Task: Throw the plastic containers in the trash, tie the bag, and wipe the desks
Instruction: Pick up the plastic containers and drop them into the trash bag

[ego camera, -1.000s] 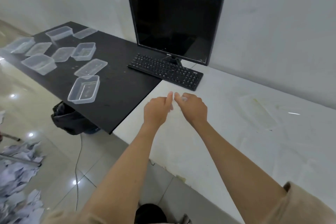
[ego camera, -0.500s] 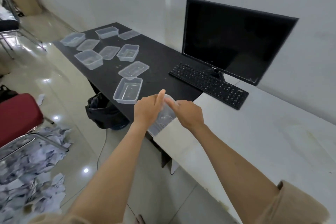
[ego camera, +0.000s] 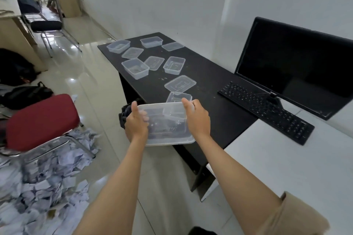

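Both hands hold one clear plastic container in the air at the near edge of the black desk. My left hand grips its left end, thumb up over the rim. My right hand grips its right end. Behind the held container, a black trash bag shows partly under the desk edge. Another clear container stands on the desk just beyond my hands. Several more clear containers and lids lie scattered over the far part of the black desk.
A white desk adjoins the black one on the right, with a keyboard and monitor across the joint. A red-seated chair and a heap of shredded paper are on the floor to the left.
The view has swung left. My hands have lifted the clear container from the white desk edge and carried it left, over the black desk's near edge, spreading to its two ends.
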